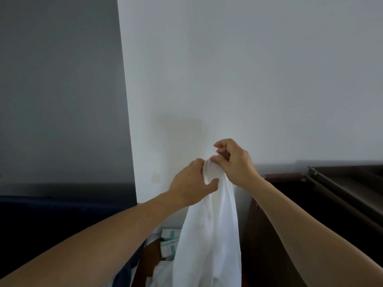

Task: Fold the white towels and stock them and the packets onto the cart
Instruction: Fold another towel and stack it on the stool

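Note:
A white towel (209, 228) hangs down in front of me, held up high by its top edge. My left hand (191, 183) grips the top of the cloth from the left, thumb across the fabric. My right hand (234, 160) pinches the same top edge from the right, just above and touching the left hand. Below the towel, a few white packets with teal print (169, 241) lie on a brown surface. More white cloth (161, 274) lies at the bottom of the view.
A white wall (228, 79) rises straight ahead, with a grey wall panel (60, 90) to the left. A dark cart with a metal rail (335, 189) stands at the right. A dark blue surface (51, 214) spreads along the lower left.

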